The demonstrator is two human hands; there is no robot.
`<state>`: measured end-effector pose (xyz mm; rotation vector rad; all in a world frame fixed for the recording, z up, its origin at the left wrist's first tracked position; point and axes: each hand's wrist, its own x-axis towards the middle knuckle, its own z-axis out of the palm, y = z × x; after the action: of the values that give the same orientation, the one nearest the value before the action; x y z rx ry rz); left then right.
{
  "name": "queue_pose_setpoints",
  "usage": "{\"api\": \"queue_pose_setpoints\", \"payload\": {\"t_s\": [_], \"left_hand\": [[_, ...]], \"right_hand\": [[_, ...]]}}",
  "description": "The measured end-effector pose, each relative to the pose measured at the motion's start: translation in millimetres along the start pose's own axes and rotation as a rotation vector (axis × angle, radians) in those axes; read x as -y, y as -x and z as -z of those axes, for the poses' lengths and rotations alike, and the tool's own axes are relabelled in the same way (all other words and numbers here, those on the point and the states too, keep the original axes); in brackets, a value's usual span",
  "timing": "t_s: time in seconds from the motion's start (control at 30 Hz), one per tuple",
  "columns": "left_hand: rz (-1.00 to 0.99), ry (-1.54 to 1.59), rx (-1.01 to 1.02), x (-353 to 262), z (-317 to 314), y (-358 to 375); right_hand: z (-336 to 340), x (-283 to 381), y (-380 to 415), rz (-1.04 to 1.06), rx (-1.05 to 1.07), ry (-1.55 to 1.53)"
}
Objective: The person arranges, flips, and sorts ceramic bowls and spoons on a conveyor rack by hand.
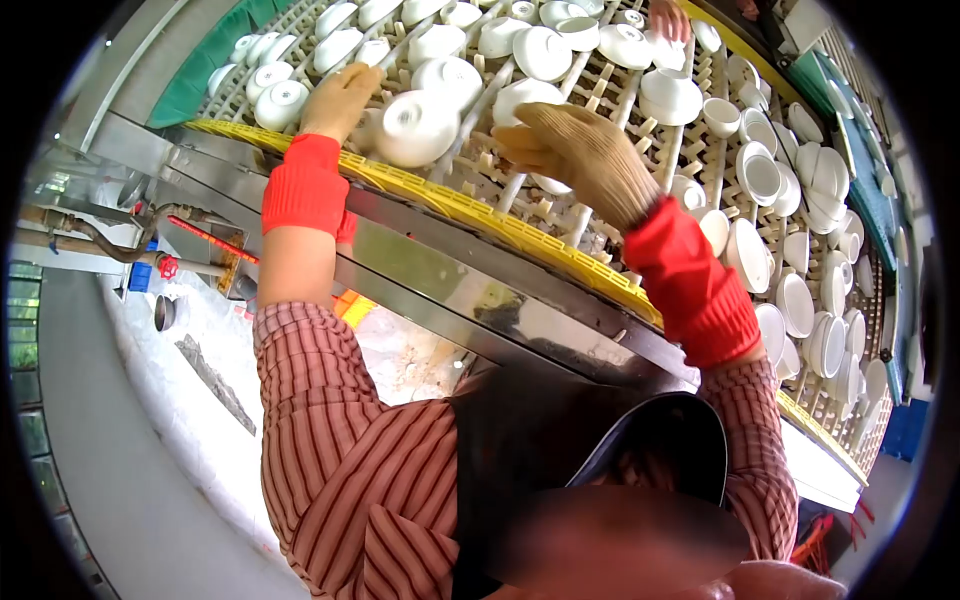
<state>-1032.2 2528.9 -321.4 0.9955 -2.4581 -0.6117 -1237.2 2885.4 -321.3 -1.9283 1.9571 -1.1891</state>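
My left hand (340, 103), in a tan glove with a red cuff, reaches over the near edge of the rack among upturned white bowls. Its fingers are stretched forward, close beside a large white bowl (418, 130) and just short of a smaller bowl (372, 53). My right hand (580, 150), gloved the same way, hovers over the rack with its fingers apart and pointing left. Right by its fingertips is a white bowl (525, 98), and part of another bowl (551, 184) shows under the hand.
The pegged conveyor rack (480, 190) carries many white bowls and cups, with stacked bowls (825, 185) on the right. A yellow edge strip (470, 208) and a metal rail (500, 310) run along its near side. Another person's hand (669, 20) is at the far side. Pipes (110, 250) stand left.
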Motion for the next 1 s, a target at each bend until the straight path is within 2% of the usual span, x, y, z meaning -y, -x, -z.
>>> {"api": "queue_pose_setpoints", "payload": {"t_s": [0.03, 0.07, 0.1, 0.13, 0.2, 0.27, 0.33, 0.37, 0.47, 0.5, 0.53, 0.6, 0.63, 0.7, 0.73, 0.77, 0.83, 0.9, 0.93, 0.97, 1.0], "left_hand": [[-0.024, 0.044, -0.030, -12.7, 1.4, 8.6], [-0.049, 0.085, -0.058, -23.3, -0.2, 13.6], [-0.132, 0.131, 0.001, -27.4, -4.6, 12.8], [-0.169, 0.118, 0.048, -35.0, -12.8, 13.7], [-0.243, 0.087, 0.144, -50.3, -30.6, 19.0], [-0.331, -0.184, 0.125, -59.3, -43.7, 20.8], [-0.356, -0.422, 0.073, -83.3, -54.3, 33.0], [-0.328, -0.404, 0.074, -94.3, -57.7, 34.9], [-0.429, -0.422, -0.010, -125.3, -75.5, 39.6], [-0.533, -0.364, -0.026, -132.5, -86.9, 40.6], [-0.511, -0.297, 0.093, -148.2, -95.0, 44.1], [-0.584, -0.306, 0.112, -158.5, -121.2, 43.5], [-0.445, -0.188, 0.153, -169.0, -126.1, 44.4], [-0.404, -0.311, 0.174, -180.9, -127.0, 35.7], [-0.388, -0.378, 0.182, -184.9, -126.2, 31.0], [-0.455, -0.424, 0.117, -181.7, -129.1, 29.9], [-0.442, -0.585, 0.165, -181.6, -115.9, 30.8], [-0.423, -0.631, 0.166, -196.5, -101.9, 40.9], [-0.469, -0.595, 0.181, -197.9, -96.7, 43.9], [-0.509, -0.554, 0.200, -194.5, -91.6, 45.5], [-0.542, -0.505, 0.219, -189.2, -89.4, 43.1]], "right_hand": [[7.3, 0.1, 17.5, -0.031, -0.114, -0.061], [21.4, -3.1, 36.8, -0.081, -0.113, -0.005], [35.7, -6.2, 55.9, -0.132, -0.108, 0.050], [52.7, -17.8, 75.2, 0.147, -0.151, 0.386], [86.0, -22.7, 114.0, -0.239, -0.137, 0.561], [113.0, -8.8, 145.9, -0.423, -0.072, 0.856], [134.0, -17.8, 181.1, -0.804, 0.099, 0.788], [134.2, -45.9, 221.5, -0.772, -0.005, 0.697], [147.9, -67.8, 240.9, -1.031, 0.000, 0.484], [145.7, -68.9, 245.9, -0.955, -0.039, 0.482], [144.7, -66.3, 241.9, -0.902, -0.088, 0.445], [146.5, -75.5, 231.1, -0.798, -0.177, 0.375], [153.3, -94.7, 223.1, -0.567, -0.102, 0.508], [160.9, -86.0, 181.6, -0.257, -0.137, 0.602], [156.2, -74.4, 149.2, -0.188, -0.229, 0.583], [151.6, -62.8, 116.9, -0.117, -0.318, 0.567], [134.2, -95.4, 61.2, -0.250, -0.540, -0.229], [120.7, -115.9, 44.7, -0.450, -0.501, -0.767], [122.0, -120.0, 49.6, -0.488, -0.367, -0.503], [128.2, -119.3, 59.4, -0.404, -0.274, -0.053], [130.8, -121.8, 72.5, -0.282, -0.256, 0.230]]}}
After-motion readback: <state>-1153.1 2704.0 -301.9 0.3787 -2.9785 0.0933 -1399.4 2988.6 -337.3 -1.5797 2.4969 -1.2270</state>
